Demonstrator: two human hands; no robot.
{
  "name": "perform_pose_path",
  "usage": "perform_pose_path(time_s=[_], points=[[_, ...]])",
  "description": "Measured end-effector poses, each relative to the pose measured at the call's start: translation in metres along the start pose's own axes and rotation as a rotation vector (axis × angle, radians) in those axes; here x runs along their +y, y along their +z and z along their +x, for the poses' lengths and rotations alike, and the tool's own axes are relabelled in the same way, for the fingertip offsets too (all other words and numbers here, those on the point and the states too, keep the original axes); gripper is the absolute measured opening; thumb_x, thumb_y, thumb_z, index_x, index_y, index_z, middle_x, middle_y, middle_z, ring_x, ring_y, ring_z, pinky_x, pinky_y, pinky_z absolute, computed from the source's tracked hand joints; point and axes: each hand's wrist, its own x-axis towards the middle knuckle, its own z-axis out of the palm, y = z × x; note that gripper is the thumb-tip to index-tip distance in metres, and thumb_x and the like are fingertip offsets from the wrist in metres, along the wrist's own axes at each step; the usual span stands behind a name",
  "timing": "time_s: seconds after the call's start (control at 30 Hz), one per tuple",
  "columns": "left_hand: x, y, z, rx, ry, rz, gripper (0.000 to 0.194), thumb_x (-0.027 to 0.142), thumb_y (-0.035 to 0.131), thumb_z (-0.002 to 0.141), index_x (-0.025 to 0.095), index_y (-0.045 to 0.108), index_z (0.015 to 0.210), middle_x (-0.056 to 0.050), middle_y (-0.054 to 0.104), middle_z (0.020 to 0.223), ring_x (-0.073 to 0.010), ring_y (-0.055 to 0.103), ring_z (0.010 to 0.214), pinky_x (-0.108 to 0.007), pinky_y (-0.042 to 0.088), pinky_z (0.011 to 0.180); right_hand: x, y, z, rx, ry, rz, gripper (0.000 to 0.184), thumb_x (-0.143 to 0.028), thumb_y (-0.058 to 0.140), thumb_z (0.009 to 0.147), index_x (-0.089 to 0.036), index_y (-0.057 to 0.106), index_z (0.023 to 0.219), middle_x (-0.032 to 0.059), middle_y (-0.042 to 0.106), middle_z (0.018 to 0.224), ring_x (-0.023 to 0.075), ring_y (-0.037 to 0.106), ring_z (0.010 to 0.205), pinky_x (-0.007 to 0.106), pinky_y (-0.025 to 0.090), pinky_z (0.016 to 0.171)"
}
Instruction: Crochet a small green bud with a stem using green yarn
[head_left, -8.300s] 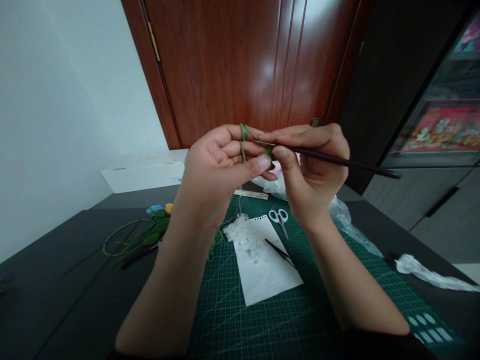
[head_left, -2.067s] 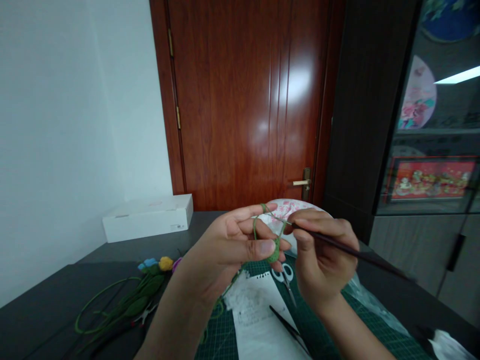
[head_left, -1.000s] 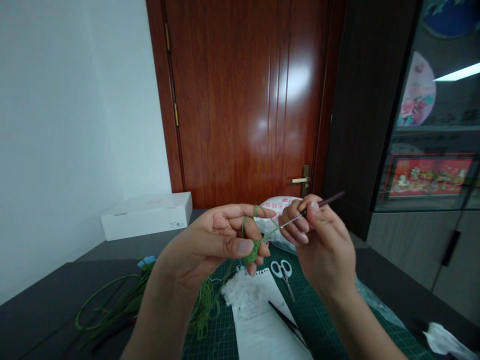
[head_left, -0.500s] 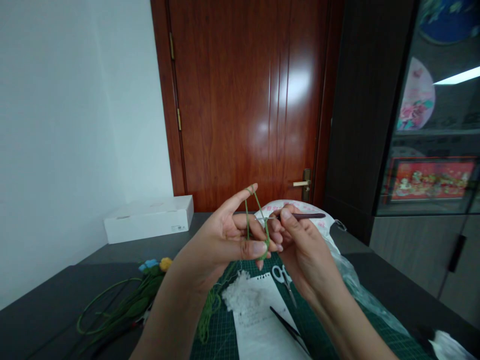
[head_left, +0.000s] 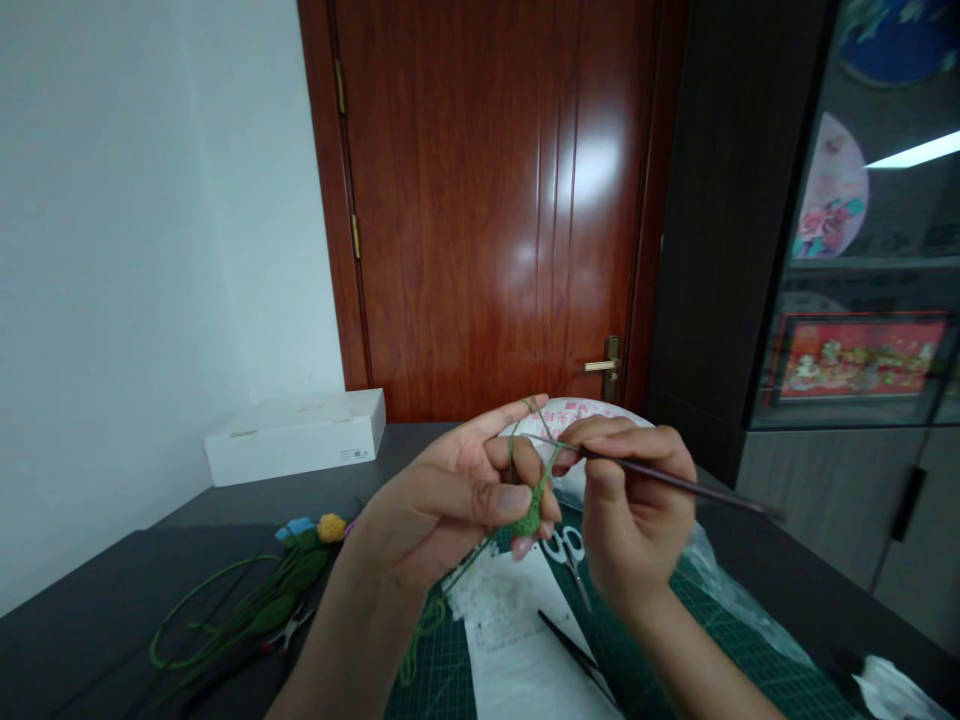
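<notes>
My left hand (head_left: 465, 490) pinches a small green crochet piece (head_left: 529, 518) between thumb and fingers. Green yarn (head_left: 513, 452) runs over its raised index finger. In my right hand (head_left: 634, 500) is a crochet hook (head_left: 675, 478) with a dark handle, held like a pen and slanting down to the right. The hook's thin metal shaft reaches left to the yarn above the green piece, and a strand stretches from the piece up to it. Loose green yarn (head_left: 424, 635) hangs below my left hand onto the mat.
A green cutting mat (head_left: 442, 680) carries a paper sheet (head_left: 510, 670), white fluff (head_left: 480, 585), white-handled scissors (head_left: 574, 560) and black tweezers (head_left: 574, 650). Crocheted flowers (head_left: 330, 527) with green stems lie left, beside pliers (head_left: 285, 635). A white box (head_left: 296, 440) stands behind; a plastic bag (head_left: 731, 595) lies right.
My right hand has turned and moved right, tilting the hook handle downward. The left index finger has dipped rightward, and the green piece now shows more clearly under the thumb.
</notes>
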Motion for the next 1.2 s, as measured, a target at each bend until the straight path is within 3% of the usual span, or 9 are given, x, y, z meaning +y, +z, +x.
perform_pose_path(time_s=[0.1, 0.27, 0.37, 0.47, 0.6, 0.67, 0.83, 0.97, 1.2], points=[[0.006, -0.008, -0.002, -0.016, 0.013, 0.009, 0.090, 0.010, 0.078, 0.074, 0.008, 0.038, 0.153, -0.007, 0.071, 0.081, -0.0168, 0.063, 0.065, -0.021, 0.045, 0.048, -0.006, 0.006, 0.007, 0.054, 0.231, 0.240, 0.009, -0.028, 0.058, 0.098, -0.025, 0.059, 0.090, -0.0022, 0.056, 0.068, 0.0162, 0.054, 0.061, 0.031, 0.046, 0.058], [0.012, -0.011, -0.005, -0.040, 0.021, 0.034, 0.087, 0.013, 0.077, 0.076, 0.005, 0.039, 0.153, -0.007, 0.070, 0.078, -0.0153, 0.061, 0.061, -0.020, 0.044, 0.045, -0.013, 0.006, 0.016, -0.008, 0.532, 0.543, 0.022, -0.029, 0.057, 0.098, -0.022, 0.052, 0.078, -0.0052, 0.044, 0.063, 0.0109, 0.039, 0.052, 0.024, 0.034, 0.050], [0.009, -0.003, -0.004, 0.065, 0.060, 0.129, 0.095, 0.008, 0.079, 0.074, 0.012, 0.034, 0.158, -0.005, 0.070, 0.078, -0.0174, 0.065, 0.066, -0.022, 0.048, 0.051, -0.012, 0.007, 0.015, -0.087, 0.631, 0.565, 0.023, -0.031, 0.057, 0.099, -0.023, 0.049, 0.079, -0.0051, 0.048, 0.066, 0.0106, 0.042, 0.052, 0.024, 0.036, 0.050], [0.001, 0.010, -0.002, 0.219, 0.144, 0.270, 0.107, 0.006, 0.083, 0.072, 0.022, 0.026, 0.162, -0.001, 0.069, 0.077, -0.0186, 0.066, 0.069, -0.025, 0.051, 0.056, -0.009, 0.005, 0.011, -0.112, 0.442, 0.251, 0.016, -0.023, 0.066, 0.094, -0.025, 0.053, 0.085, -0.0033, 0.060, 0.075, 0.0137, 0.056, 0.063, 0.028, 0.046, 0.058], [-0.008, 0.021, 0.001, 0.334, 0.218, 0.358, 0.113, 0.004, 0.086, 0.068, 0.022, 0.025, 0.162, 0.003, 0.067, 0.075, -0.0129, 0.061, 0.064, -0.023, 0.050, 0.060, -0.003, -0.005, 0.005, -0.126, -0.127, -0.378, 0.023, -0.005, 0.071, 0.085, -0.027, 0.065, 0.089, -0.0002, 0.069, 0.084, 0.0183, 0.064, 0.076, 0.035, 0.051, 0.069], [-0.007, 0.018, 0.001, 0.299, 0.171, 0.301, 0.111, 0.005, 0.086, 0.068, 0.019, 0.027, 0.161, 0.001, 0.067, 0.077, -0.0157, 0.064, 0.068, -0.024, 0.050, 0.059, -0.002, -0.006, 0.003, -0.117, -0.233, -0.402, 0.025, -0.006, 0.069, 0.086, -0.029, 0.068, 0.094, 0.0004, 0.071, 0.085, 0.0198, 0.066, 0.077, 0.037, 0.053, 0.070], [0.010, -0.003, -0.005, 0.060, 0.024, 0.066, 0.101, 0.006, 0.080, 0.071, 0.009, 0.029, 0.158, -0.006, 0.070, 0.079, -0.0176, 0.064, 0.066, -0.023, 0.049, 0.051, -0.007, -0.001, 0.013, 0.131, 0.092, 0.112, 0.008, -0.017, 0.061, 0.096, -0.025, 0.063, 0.093, -0.0014, 0.060, 0.073, 0.0160, 0.058, 0.063, 0.034, 0.049, 0.063], [0.023, -0.011, -0.013, 0.054, 0.088, 0.095, 0.102, 0.003, 0.077, 0.074, 0.009, 0.023, 0.160, -0.008, 0.071, 0.081, -0.0169, 0.063, 0.066, -0.023, 0.050, 0.051, -0.008, -0.013, 0.030, 0.098, 0.414, 0.430, 0.018, -0.020, 0.057, 0.099, -0.021, 0.058, 0.081, -0.0036, 0.051, 0.065, 0.0110, 0.044, 0.054, 0.026, 0.039, 0.054], [0.018, 0.001, -0.014, 0.140, 0.122, 0.208, 0.104, 0.000, 0.080, 0.073, 0.016, 0.026, 0.161, -0.006, 0.070, 0.080, -0.0201, 0.068, 0.072, -0.025, 0.054, 0.055, -0.019, -0.004, 0.021, 0.019, 0.397, 0.319, 0.013, -0.022, 0.060, 0.100, -0.022, 0.056, 0.087, -0.0028, 0.064, 0.069, 0.0131, 0.058, 0.061, 0.029, 0.046, 0.064]])
